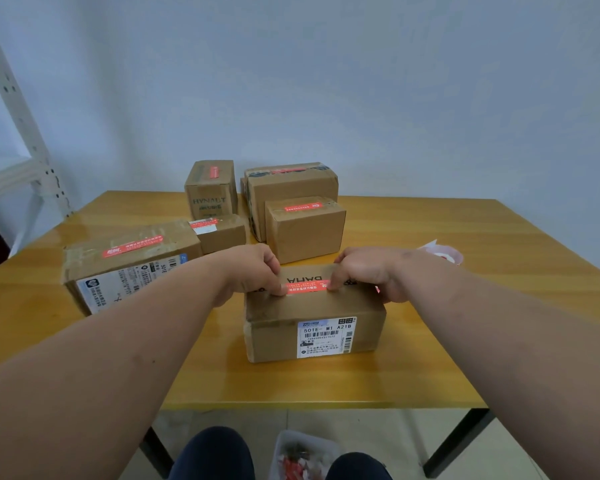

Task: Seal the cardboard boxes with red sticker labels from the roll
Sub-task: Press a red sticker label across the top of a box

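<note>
Both hands worked the top of the near cardboard box point(312, 318): left hand point(257, 271) and right hand point(364, 271) had fingertips pinching/pressing a red sticker label point(307, 286) flat across the flap seam. Upside-down "DAHA" print sat just beyond the fingers; below them, a white ZTO shipping label point(326, 337) read "501E- M1 A21B". Behind the hands stood a "HYNAUT" box point(210, 190), already stickered. Sticker roll point(442, 255) lay just right of the right wrist on the glossy yellow wood table point(465, 323); pale wall behind.
</note>
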`<act>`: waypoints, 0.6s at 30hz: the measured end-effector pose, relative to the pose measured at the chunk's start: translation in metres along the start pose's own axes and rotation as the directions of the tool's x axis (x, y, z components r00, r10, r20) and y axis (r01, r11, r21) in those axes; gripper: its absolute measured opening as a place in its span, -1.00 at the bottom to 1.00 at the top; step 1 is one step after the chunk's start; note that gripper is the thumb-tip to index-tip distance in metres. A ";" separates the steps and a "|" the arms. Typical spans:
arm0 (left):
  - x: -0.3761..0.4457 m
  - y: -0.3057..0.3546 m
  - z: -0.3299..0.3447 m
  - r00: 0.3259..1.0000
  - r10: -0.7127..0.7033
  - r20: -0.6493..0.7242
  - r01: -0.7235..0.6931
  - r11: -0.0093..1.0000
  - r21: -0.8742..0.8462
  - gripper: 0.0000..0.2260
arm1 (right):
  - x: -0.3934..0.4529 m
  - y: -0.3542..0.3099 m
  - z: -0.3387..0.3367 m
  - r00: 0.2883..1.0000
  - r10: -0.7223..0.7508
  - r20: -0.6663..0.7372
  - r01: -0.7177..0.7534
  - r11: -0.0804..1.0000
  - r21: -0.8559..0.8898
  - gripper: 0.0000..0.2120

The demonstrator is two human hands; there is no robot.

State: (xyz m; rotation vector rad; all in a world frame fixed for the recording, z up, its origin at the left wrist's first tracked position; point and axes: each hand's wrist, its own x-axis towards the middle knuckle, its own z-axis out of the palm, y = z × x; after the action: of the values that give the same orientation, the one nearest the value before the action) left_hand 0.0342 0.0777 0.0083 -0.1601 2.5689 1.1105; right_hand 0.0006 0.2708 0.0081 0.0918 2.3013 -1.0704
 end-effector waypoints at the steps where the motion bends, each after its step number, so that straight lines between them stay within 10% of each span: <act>1: 0.000 0.000 0.001 1.000 0.003 0.000 -0.003 1.000 0.006 -0.75 | -0.001 -0.001 0.002 1.000 0.005 -0.007 -0.005 1.000 -0.005 -0.49; 4: 0.002 0.004 0.009 0.999 0.002 -0.039 0.000 0.999 0.045 -0.71 | 0.001 -0.004 0.009 0.997 0.022 -0.074 -0.028 0.996 -0.084 -0.16; 12: 0.004 0.004 0.008 0.998 0.025 -0.066 -0.022 0.999 0.044 -0.86 | -0.005 -0.003 0.002 0.999 0.011 -0.045 -0.012 1.000 -0.024 -0.77; 18: 0.006 -0.002 0.003 0.995 0.047 -0.086 -0.048 0.999 -0.012 -0.84 | 0.003 0.003 -0.001 0.996 -0.065 -0.068 0.058 0.992 -0.109 -0.68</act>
State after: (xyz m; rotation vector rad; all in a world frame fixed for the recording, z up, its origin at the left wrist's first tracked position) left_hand 0.0302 0.0787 0.0024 -0.1541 2.6537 1.1627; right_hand -0.0016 0.2731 0.0056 0.0169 2.4353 -0.9866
